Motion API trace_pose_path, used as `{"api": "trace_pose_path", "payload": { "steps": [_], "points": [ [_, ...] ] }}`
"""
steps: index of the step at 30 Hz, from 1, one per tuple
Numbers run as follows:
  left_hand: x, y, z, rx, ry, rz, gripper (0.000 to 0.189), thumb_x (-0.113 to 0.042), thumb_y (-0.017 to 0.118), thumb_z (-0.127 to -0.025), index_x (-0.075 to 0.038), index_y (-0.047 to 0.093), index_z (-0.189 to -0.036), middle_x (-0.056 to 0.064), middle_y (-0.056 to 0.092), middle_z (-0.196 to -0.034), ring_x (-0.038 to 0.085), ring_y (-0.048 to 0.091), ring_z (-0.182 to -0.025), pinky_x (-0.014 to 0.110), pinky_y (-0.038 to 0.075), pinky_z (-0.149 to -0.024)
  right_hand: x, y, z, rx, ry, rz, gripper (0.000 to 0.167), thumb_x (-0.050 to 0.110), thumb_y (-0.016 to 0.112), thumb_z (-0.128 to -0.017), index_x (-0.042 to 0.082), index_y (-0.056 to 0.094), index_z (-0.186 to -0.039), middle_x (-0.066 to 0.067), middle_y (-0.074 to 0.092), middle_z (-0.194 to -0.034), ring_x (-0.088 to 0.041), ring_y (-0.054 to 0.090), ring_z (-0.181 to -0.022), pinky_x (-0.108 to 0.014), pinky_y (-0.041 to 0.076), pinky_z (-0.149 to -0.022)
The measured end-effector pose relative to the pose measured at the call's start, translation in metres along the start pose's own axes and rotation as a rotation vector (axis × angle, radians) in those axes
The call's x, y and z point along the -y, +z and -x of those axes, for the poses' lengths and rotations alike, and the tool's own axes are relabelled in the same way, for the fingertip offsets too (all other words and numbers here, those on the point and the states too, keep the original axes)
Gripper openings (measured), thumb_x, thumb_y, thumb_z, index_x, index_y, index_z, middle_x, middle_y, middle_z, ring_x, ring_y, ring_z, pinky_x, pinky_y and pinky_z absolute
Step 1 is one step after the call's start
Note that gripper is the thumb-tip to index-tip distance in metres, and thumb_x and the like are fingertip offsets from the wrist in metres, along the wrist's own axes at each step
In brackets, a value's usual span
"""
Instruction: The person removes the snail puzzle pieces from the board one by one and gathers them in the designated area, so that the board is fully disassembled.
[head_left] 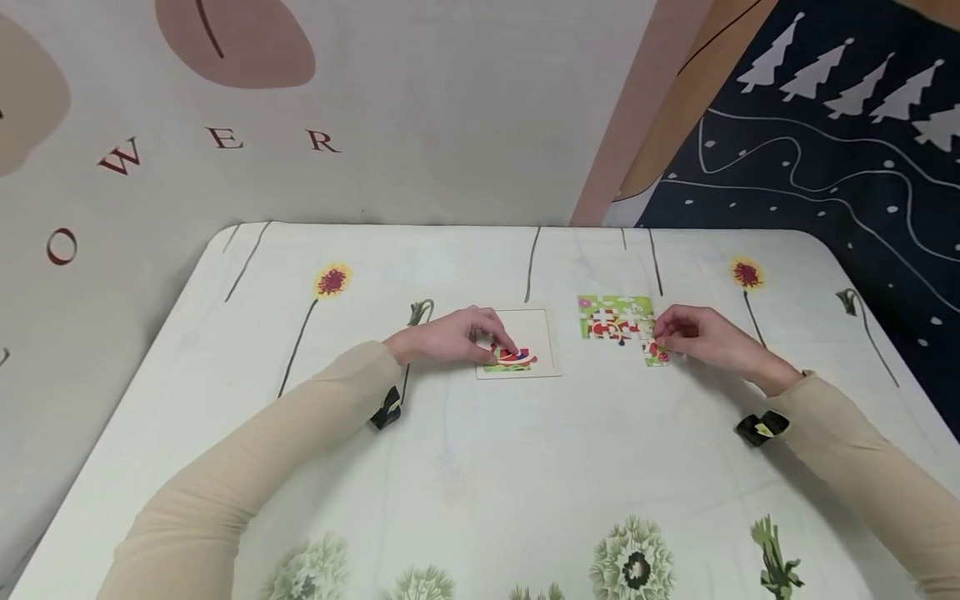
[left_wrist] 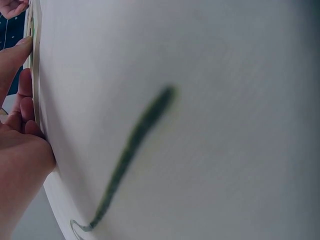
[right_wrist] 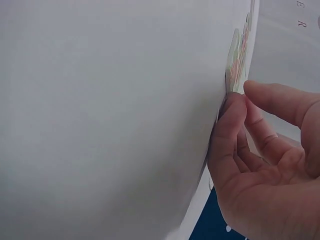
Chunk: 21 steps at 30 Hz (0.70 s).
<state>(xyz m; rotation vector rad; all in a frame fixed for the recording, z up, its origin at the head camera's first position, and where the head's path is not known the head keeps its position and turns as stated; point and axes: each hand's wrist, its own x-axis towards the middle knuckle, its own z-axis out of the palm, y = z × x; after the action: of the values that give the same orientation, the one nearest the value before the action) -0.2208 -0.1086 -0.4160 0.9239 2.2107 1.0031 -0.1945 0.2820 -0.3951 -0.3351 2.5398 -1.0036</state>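
Observation:
A shallow puzzle tray (head_left: pixel 552 346) lies on the table, with a few joined puzzle pieces (head_left: pixel 510 358) in red, white and green at its lower left. My left hand (head_left: pixel 461 335) reaches over its left side, index fingertip on these pieces and thumb at their left edge. In the left wrist view, its other fingers (left_wrist: pixel 26 107) lie along the tray's edge. Right of the tray sits a group of joined pieces (head_left: pixel 615 308), green and red. My right hand (head_left: pixel 701 337) pinches a puzzle piece (head_left: pixel 657 356) with red spots at the group's lower right corner, its fingertips partly hiding it.
A white cloth (head_left: pixel 480 483) printed with flowers and stems covers the table. Behind it hangs pale fabric with letters (head_left: pixel 322 140), and a dark one with white trees (head_left: pixel 832 71) at the right. Black wrist devices (head_left: pixel 762 428) sit at both sleeves.

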Motion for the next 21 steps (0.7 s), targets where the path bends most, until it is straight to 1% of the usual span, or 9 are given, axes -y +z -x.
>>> {"api": "trace_pose_path", "payload": {
  "steps": [7, 14, 21],
  "points": [
    [-0.0008, 0.0000, 0.0006, 0.000, 0.000, 0.010, 0.030, -0.006, 0.068, -0.088, -0.010, 0.074, -0.116, 0.006, 0.063, -0.118, 0.018, 0.048, -0.109, 0.030, 0.035, -0.091, -0.0008, 0.0010, 0.0018, 0.014, -0.009, -0.029, 0.014, 0.004, 0.061, -0.094, -0.003, 0.061, -0.107, -0.012, 0.061, -0.095, -0.008, 0.052, -0.078, -0.022, 0.045, -0.066],
    [-0.0025, -0.0003, 0.0011, -0.001, 0.012, 0.002, 0.029, -0.007, 0.068, -0.088, -0.011, 0.075, -0.116, 0.006, 0.064, -0.118, 0.018, 0.048, -0.109, 0.030, 0.034, -0.092, -0.0012, 0.0018, 0.0025, 0.018, -0.015, -0.041, 0.016, 0.002, 0.062, -0.093, -0.004, 0.061, -0.108, -0.012, 0.062, -0.097, -0.006, 0.054, -0.082, -0.021, 0.046, -0.069],
    [-0.0034, 0.0007, 0.0025, -0.010, -0.014, 0.011, 0.029, -0.008, 0.069, -0.088, -0.014, 0.075, -0.116, 0.003, 0.063, -0.118, 0.019, 0.046, -0.110, 0.031, 0.034, -0.092, -0.0001, 0.0030, 0.0031, 0.013, -0.030, -0.048, 0.017, 0.002, 0.064, -0.092, -0.004, 0.062, -0.108, -0.009, 0.063, -0.098, -0.006, 0.055, -0.083, -0.019, 0.047, -0.072]
  ]
}}
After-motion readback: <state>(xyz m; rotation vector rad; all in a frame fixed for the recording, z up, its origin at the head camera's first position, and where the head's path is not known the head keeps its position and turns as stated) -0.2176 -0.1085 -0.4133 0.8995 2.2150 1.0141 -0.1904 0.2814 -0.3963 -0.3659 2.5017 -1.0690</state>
